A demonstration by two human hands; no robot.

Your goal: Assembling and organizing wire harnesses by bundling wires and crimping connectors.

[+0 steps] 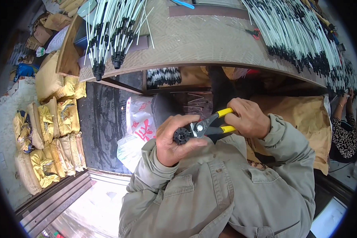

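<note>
In front of my chest my left hand [166, 142] is closed around a black round plastic part [181, 136] with a notched, hub-like end. My right hand [250, 118] grips a pair of end-cutting pliers [215, 119] by handles with yellow tips. Their metal jaws meet the black part between my left thumb and index finger. What exactly lies between the jaws is too small to tell.
Across the workbench [194, 43] lie bundles of white rods with black fittings [119, 31] and a larger heap of rods [297, 35]. Red-handled scissors [253, 33] rest there too. Yellow-brown packages [47, 158] line the left floor. A co-worker [343, 131] is at far right.
</note>
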